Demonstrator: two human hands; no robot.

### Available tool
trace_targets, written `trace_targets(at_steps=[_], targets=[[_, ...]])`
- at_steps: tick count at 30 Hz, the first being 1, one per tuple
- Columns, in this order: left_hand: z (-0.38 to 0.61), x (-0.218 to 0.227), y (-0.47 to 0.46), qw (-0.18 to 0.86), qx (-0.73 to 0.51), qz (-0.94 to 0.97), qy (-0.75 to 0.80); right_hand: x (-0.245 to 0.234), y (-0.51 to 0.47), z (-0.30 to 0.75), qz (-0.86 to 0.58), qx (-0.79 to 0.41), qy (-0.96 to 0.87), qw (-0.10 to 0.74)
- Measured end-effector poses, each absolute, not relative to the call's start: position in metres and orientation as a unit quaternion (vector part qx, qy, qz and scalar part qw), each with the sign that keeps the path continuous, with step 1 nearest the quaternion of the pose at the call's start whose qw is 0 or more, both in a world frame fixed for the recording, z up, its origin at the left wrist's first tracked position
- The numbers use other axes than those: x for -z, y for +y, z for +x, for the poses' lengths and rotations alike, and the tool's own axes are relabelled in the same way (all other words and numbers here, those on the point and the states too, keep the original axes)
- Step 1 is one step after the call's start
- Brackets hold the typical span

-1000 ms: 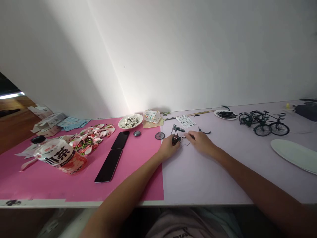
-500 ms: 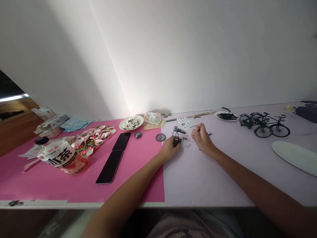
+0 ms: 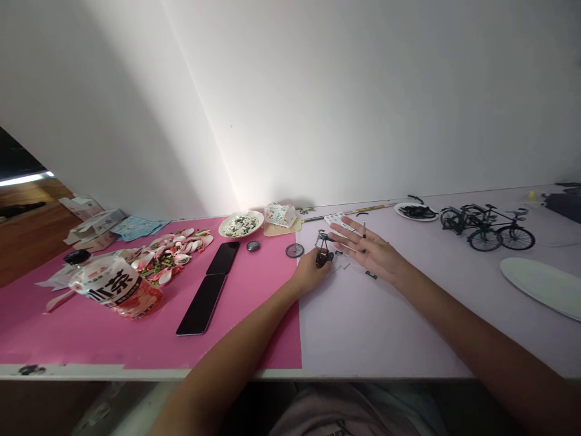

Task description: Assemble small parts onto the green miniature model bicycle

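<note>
My left hand [image 3: 308, 275] is closed on a small, partly built dark green model bicycle [image 3: 324, 248] that stands on the pale lilac mat [image 3: 363, 321]. My right hand [image 3: 372, 251] hovers just right of it, palm up with fingers spread, and a thin dark pin [image 3: 364, 229] sticks up between the fingers. A loose little wheel [image 3: 294, 250] lies to the left of the model. Tiny parts, one of them a black piece [image 3: 371, 275], lie under my right hand. A printed sheet [image 3: 339, 219] shows behind the fingers.
Two finished model bicycles [image 3: 488, 225] stand at the back right beside a plate of black parts [image 3: 415, 211]. A white oval dish [image 3: 540, 284] lies at far right. On the pink mat are two phones [image 3: 209, 284], a bottle [image 3: 115, 287], a bowl [image 3: 240, 224] and pink-white pieces [image 3: 172, 251].
My right hand picked something up from the mat as a closed fist, then turned palm up and spread its fingers. My left hand stayed on the model.
</note>
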State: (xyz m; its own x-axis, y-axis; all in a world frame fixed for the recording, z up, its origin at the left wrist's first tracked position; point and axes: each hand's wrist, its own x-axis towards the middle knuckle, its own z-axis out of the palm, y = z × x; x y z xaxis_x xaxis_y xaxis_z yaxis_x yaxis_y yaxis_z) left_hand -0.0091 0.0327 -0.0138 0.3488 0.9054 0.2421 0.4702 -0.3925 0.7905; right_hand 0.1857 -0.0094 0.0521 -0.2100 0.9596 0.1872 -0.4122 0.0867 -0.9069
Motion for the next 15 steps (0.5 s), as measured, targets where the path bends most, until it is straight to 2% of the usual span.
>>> trace_targets(at_steps=[2,7,15], targets=[[-0.009,0.013,0.033,0.313,-0.347,0.759,0.454,-0.053,-0.009,0.19,-0.275,-0.615,-0.493,0.551],[-0.009,0.014,0.033,0.313,-0.34,0.759,0.459,-0.046,-0.002,0.194,-0.264,-0.608,-0.438,0.608],[-0.008,0.012,0.03,0.315,-0.336,0.755,0.467,-0.036,0.012,0.202,-0.299,-0.597,-0.386,0.637]])
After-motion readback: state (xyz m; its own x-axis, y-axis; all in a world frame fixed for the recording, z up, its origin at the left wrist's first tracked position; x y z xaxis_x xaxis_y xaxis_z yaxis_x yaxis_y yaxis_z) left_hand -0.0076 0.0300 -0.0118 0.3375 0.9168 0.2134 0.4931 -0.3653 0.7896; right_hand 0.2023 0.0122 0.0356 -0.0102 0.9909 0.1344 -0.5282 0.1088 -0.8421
